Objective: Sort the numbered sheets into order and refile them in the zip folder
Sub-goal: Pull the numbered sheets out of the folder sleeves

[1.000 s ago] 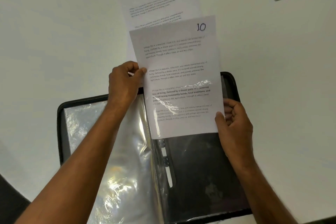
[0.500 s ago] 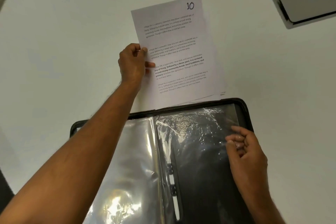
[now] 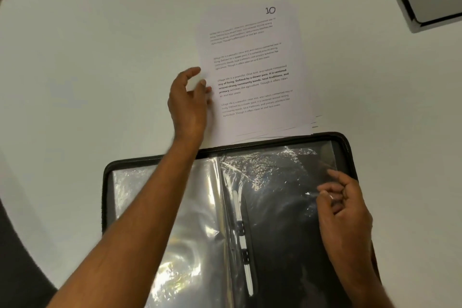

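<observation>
The sheet numbered 10 (image 3: 252, 70) lies face up on top of a stack of sheets (image 3: 300, 129) on the white table, just beyond the open black zip folder (image 3: 104, 195). My left hand (image 3: 188, 105) rests at the sheet's left edge, fingers spread and fingertips touching the paper. Clear plastic sleeves (image 3: 270, 182) fill the folder, several of them turned over to the left side (image 3: 170, 207). My right hand (image 3: 343, 210) pinches the right edge of the top clear sleeve on the folder's right half. The lower sheets' numbers are hidden.
The round white table (image 3: 100, 57) extends to the left and far side. A white and grey box-like object (image 3: 430, 2) sits at the far right corner. Dark floor (image 3: 15, 257) shows past the table's near left edge.
The sheet numbered 10 came out of the folder and was laid on the stack over sheets 5 and 3. My left hand's grip on it loosened. My right hand moved to the sleeve's edge.
</observation>
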`<move>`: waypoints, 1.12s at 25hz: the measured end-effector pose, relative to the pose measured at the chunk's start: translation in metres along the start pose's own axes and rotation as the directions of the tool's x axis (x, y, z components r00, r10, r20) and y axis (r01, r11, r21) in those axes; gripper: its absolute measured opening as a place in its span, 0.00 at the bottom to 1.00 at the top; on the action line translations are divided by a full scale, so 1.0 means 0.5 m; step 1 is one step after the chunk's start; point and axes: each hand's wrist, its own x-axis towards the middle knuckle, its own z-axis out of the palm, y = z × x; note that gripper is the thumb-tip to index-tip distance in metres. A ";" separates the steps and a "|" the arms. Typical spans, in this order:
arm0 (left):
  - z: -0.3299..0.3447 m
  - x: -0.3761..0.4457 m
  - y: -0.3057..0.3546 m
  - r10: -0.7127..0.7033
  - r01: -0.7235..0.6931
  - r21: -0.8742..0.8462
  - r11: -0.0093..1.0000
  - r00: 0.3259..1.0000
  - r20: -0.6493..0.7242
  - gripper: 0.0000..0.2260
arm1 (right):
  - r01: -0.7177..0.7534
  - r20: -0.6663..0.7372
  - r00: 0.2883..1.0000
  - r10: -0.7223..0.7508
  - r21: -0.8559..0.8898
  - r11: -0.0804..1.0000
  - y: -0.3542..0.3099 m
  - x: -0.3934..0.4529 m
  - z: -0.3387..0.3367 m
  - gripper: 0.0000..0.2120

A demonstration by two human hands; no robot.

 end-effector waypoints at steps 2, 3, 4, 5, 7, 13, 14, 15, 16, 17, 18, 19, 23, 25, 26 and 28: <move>-0.040 -0.069 -0.032 0.154 -0.160 0.176 0.971 0.987 0.044 0.12 | 0.014 0.000 1.000 -0.014 0.007 1.000 -0.002 -0.005 0.004 0.20; -0.062 -0.101 -0.053 0.234 -0.247 0.281 0.927 0.969 0.080 0.12 | 0.024 -0.002 1.000 -0.024 0.011 1.000 -0.001 -0.006 0.006 0.20; -0.086 -0.130 -0.075 0.283 -0.309 0.380 0.872 0.951 0.123 0.12 | 0.030 -0.005 1.000 -0.030 0.010 0.999 -0.002 -0.009 0.008 0.21; -0.110 -0.156 -0.098 0.301 -0.341 0.460 0.820 0.940 0.162 0.13 | 0.039 -0.010 0.999 -0.039 0.007 0.999 -0.001 -0.009 0.009 0.22; -0.156 -0.203 -0.139 0.272 -0.347 0.567 0.748 0.938 0.215 0.17 | 0.057 -0.014 0.998 -0.057 -0.001 0.998 0.002 -0.010 0.010 0.23; -0.265 -0.312 -0.202 0.085 -0.204 0.731 0.651 0.977 0.198 0.28 | 0.096 -0.031 0.995 -0.096 -0.018 0.995 -0.002 -0.019 0.018 0.24; -0.281 -0.322 -0.206 0.049 -0.160 0.731 0.663 0.984 0.170 0.29 | 0.103 -0.039 0.994 -0.104 -0.029 0.994 -0.003 -0.022 0.020 0.24; -0.294 -0.329 -0.209 0.024 -0.121 0.732 0.671 0.990 0.141 0.30 | 0.104 -0.045 0.993 -0.106 -0.037 0.994 -0.002 -0.022 0.022 0.25; -0.305 -0.337 -0.214 0.005 -0.087 0.734 0.674 0.994 0.114 0.31 | 0.102 -0.047 0.994 -0.104 -0.042 0.994 -0.001 -0.023 0.024 0.26; -0.317 -0.346 -0.219 -0.014 -0.050 0.734 0.677 0.997 0.080 0.32 | 0.099 -0.046 0.994 -0.102 -0.047 0.994 0.002 -0.026 0.027 0.28; -0.327 -0.353 -0.223 -0.031 -0.008 0.727 0.686 0.999 0.040 0.32 | 0.102 -0.049 0.993 -0.105 -0.049 0.994 0.005 -0.030 0.030 0.30; -0.337 -0.360 -0.224 -0.052 0.040 0.712 0.701 0.999 -0.004 0.33 | 0.109 -0.052 0.992 -0.112 -0.054 0.993 0.008 -0.035 0.032 0.31; -0.360 -0.370 -0.210 -0.165 0.228 0.654 0.721 0.974 -0.156 0.36 | 0.168 -0.071 0.982 -0.175 -0.100 0.981 0.014 -0.044 0.045 0.35; -0.369 -0.358 -0.196 -0.207 0.280 0.645 0.711 0.960 -0.188 0.38 | 0.193 -0.077 0.976 -0.203 -0.129 0.973 0.017 -0.045 0.050 0.35; -0.373 -0.350 -0.190 -0.229 0.301 0.633 0.714 0.954 -0.194 0.39 | 0.201 -0.079 0.974 -0.213 -0.140 0.970 0.019 -0.044 0.050 0.35; -0.385 -0.332 -0.175 -0.280 0.336 0.581 0.742 0.942 -0.187 0.39 | 0.214 -0.081 0.970 -0.228 -0.154 0.965 0.024 -0.042 0.052 0.36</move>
